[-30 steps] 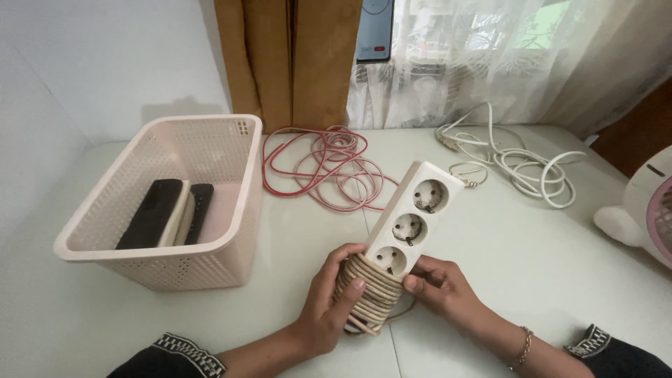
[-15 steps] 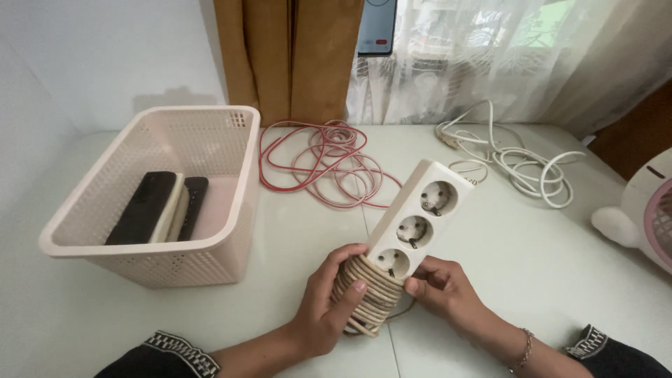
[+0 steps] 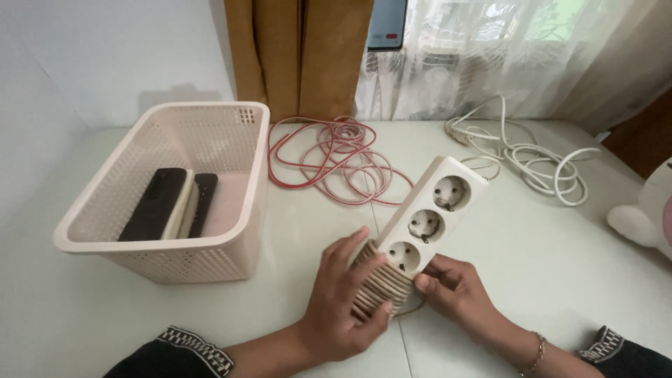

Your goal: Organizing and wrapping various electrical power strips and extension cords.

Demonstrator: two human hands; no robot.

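Observation:
A cream power strip [image 3: 430, 213] with three round sockets is held tilted above the white table [image 3: 532, 266]. Its own cord [image 3: 374, 290] is wound in tight coils around the strip's near end. My left hand [image 3: 343, 304] wraps around that coiled end from the left, fingers over the coils. My right hand [image 3: 451, 287] grips the same end from the right, thumb near the lowest socket.
A pink perforated basket [image 3: 241, 231] at the left holds black and cream flat devices [image 3: 168, 203]. A loose red cable [image 3: 336, 157] lies behind the strip, a white cable [image 3: 539, 157] at the back right. A white plush object [image 3: 647, 213] sits at the right edge. Curtains hang behind.
The view has shifted slightly, so the basket sits a little differently in frame. Both hands stay on the coiled end of the power strip, with the left fingers adjusting on the coils.

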